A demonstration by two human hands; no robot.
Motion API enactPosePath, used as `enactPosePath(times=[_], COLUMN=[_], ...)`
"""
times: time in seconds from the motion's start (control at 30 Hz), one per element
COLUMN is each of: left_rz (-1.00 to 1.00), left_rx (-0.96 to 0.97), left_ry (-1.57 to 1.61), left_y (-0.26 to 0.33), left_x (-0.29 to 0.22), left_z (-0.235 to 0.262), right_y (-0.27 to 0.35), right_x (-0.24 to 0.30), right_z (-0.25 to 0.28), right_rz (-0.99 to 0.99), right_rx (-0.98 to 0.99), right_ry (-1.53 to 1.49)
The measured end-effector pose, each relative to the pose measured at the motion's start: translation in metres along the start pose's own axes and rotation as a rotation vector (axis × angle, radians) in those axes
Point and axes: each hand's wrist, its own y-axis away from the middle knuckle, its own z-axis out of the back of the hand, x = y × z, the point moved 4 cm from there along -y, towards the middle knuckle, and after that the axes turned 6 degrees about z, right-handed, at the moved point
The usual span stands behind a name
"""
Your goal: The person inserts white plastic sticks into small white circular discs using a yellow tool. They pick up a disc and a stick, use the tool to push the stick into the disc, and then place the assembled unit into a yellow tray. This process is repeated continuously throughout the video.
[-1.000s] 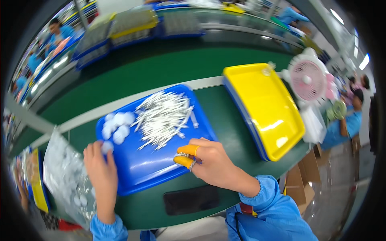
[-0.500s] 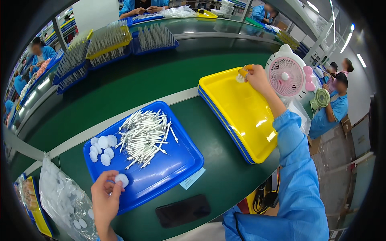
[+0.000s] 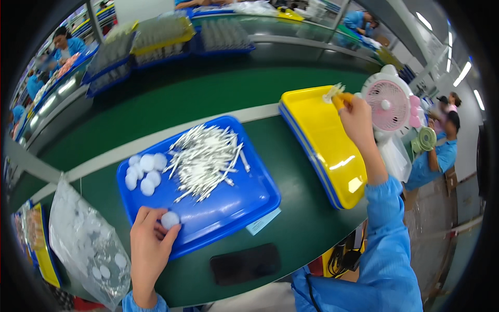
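Note:
My left hand point(image 3: 150, 238) pinches a white round disc point(image 3: 170, 220) over the near left corner of a blue tray point(image 3: 223, 213). In that tray lie a heap of thin white sticks point(image 3: 205, 158) and several more white discs point(image 3: 147, 163). Off to the right, my right hand point(image 3: 357, 118), with yellow-orange covers on its fingers, reaches to the far end of a yellow tray point(image 3: 332, 140). Its fingertips are closed together against a small white bundle of prongs point(image 3: 332, 92); whether they grip it is hard to see.
A clear bag of white discs point(image 3: 86, 244) lies at the left. A black phone point(image 3: 245, 264) and a pale paper slip point(image 3: 263, 221) are near me. Right of the yellow tray stands a pink-and-white fan point(image 3: 385, 105). Filled trays point(image 3: 162, 39) stand across the green belt point(image 3: 208, 83); co-workers sit beyond.
The view has shifted, so the trays sit farther right. My right fingertips have drawn slightly back, and more of the white bundle shows. My left hand still pinches the disc.

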Motion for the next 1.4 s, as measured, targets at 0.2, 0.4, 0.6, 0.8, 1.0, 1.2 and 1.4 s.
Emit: enactPosePath(times=[0.2, 0.4, 0.6, 0.8, 1.0, 1.2, 1.4], left_rz=[0.000, 0.024, -0.063, 0.114, 0.117, 0.129, 0.184], left_rx=[-0.033, -0.100, -0.133, -0.019, 0.037, 0.082, 0.099], left_ry=[-0.007, 0.238, 0.069, 0.432, 0.414, 0.452, 0.686], left_y=[0.002, 0.003, 0.004, 0.006, 0.011, 0.012, 0.013], left_x=[-0.001, 0.015, 0.010, 0.007, 0.006, 0.005, 0.003], left_z=[0.003, 0.000, 0.005, -0.005, -0.013, -0.021, -0.026], right_y=[0.116, 0.122, 0.122, 0.134, 0.144, 0.147, 0.145], right_x=[0.158, 0.205, 0.232, 0.226, 0.218, 0.224, 0.228], right_z=[-0.034, -0.063, -0.089, -0.091, -0.066, -0.068, -0.063], right_rz=[0.572, 0.621, 0.717, 0.668, 0.648, 0.672, 0.646], right_rx=[0.461, 0.423, 0.393, 0.455, 0.557, 0.623, 0.636], right_ry=[-0.326, -0.284, -0.323, -0.423, -0.406, -0.444, -0.491])
